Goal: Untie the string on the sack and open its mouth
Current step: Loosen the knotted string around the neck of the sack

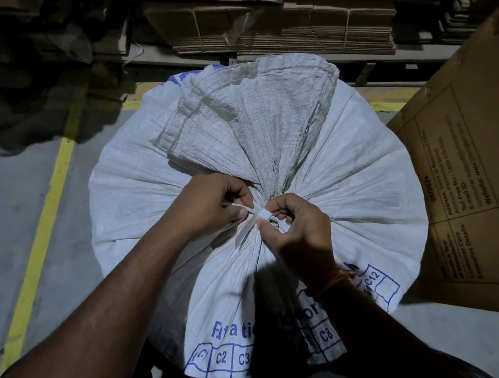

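Note:
A full white woven sack [356, 179] with blue print stands on the floor below me. Its mouth is gathered into a neck, and the loose top flap [245, 123] lies folded away from me. A flat white string [243, 233] is knotted around the neck, one tail hanging down toward me. My left hand [210, 205] pinches a string end just left of the knot. My right hand [297, 228] pinches the knot from the right side. The two hands almost touch over the neck.
A large cardboard box [485, 159] leans close on the sack's right. Stacks of flattened cartons [268, 13] sit behind on a pallet. A yellow floor line [45, 223] runs along the left on grey concrete.

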The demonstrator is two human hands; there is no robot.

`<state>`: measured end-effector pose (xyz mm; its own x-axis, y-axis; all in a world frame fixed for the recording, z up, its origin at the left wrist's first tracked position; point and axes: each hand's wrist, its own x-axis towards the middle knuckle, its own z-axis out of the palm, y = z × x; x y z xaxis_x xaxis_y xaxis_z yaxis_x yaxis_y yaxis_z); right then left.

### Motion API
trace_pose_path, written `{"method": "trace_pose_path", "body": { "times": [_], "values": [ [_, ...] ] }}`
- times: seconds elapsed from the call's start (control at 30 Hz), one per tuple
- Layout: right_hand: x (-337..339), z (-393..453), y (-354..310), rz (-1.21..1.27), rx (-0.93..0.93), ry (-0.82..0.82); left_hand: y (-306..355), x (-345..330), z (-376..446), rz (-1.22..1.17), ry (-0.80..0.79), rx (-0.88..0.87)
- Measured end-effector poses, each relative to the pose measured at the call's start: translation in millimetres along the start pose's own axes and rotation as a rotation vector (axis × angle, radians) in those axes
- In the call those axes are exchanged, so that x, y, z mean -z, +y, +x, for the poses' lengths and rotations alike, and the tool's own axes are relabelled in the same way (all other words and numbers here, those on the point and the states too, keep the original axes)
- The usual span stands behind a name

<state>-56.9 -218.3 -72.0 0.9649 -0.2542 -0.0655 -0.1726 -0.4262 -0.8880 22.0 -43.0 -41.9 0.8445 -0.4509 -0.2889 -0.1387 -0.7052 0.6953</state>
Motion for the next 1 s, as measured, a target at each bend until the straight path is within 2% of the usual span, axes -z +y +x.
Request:
{"method": "trace_pose_path", "body": {
  "times": [1.0],
  "values": [
    [-1.6, -1.2, -1.5, -0.029, -0.011, 0.021, 4.9, -5.8, 0.1, 0.008, 0.001, -0.015]
  ]
}}
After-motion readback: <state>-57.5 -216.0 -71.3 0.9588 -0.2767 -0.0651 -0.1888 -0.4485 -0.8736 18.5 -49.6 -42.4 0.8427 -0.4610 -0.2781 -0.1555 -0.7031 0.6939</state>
